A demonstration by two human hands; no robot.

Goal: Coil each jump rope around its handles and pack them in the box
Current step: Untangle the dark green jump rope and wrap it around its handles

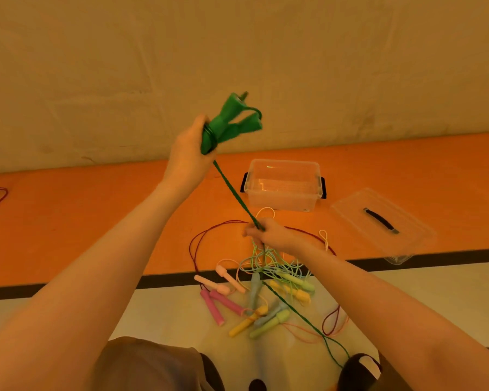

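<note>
Though taut, green rope [237, 196] between hands

Both forearms bare from the bottom corners of the frame up to the wrists; no sleeve, cuff, watch, band or ring shows on either. Left hand [188, 153] and right hand [274, 235] ungloved. Nails too blurred to describe.

Lap visible at the bottom edge of the frame: brown-grey garment [144, 365], plain woven cloth, soft rounded fold over the left knee, no print or seam detail legible. A darker strip of cloth runs along its right border.

Black item [359, 371] at the bottom right, rounded, with a pale patch on top; a second small black rounded shape [257, 386] at the bottom edge. Whether footwear or clothing cannot be told.
</note>
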